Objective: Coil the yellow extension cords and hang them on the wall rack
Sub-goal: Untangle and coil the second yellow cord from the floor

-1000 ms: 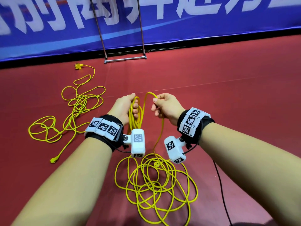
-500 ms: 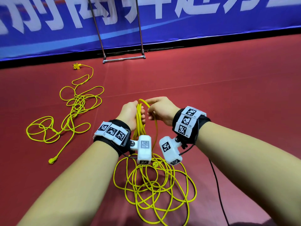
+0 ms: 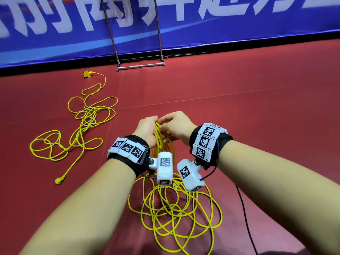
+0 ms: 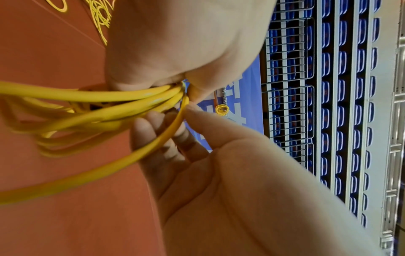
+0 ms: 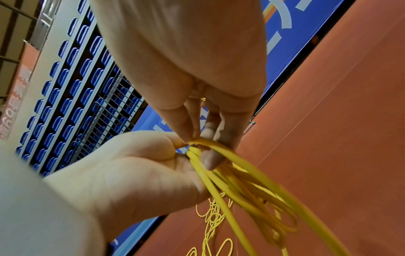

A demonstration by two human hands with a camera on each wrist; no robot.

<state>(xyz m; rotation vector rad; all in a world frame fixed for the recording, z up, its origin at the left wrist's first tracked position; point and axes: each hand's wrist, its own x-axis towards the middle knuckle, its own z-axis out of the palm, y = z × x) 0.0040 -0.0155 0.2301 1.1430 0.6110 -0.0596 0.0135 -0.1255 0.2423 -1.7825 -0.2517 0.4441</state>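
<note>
Second loose cord (image 3: 81,129) left of hands.

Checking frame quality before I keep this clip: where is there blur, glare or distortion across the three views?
Head view: sharp on the left hand, right hand and loose cord, banner bowed by the wide lens. Left wrist view: near cord loops smeared. Right wrist view: hanging loops blurred, fingers crisp. No glare.

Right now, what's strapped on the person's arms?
Bare forearms, no sleeves. Each wrist has a black wrist band carrying white square-coded marker tiles, plus a white boxy wrist camera with its own code tags. A thin black cable trails from the right one.
</note>
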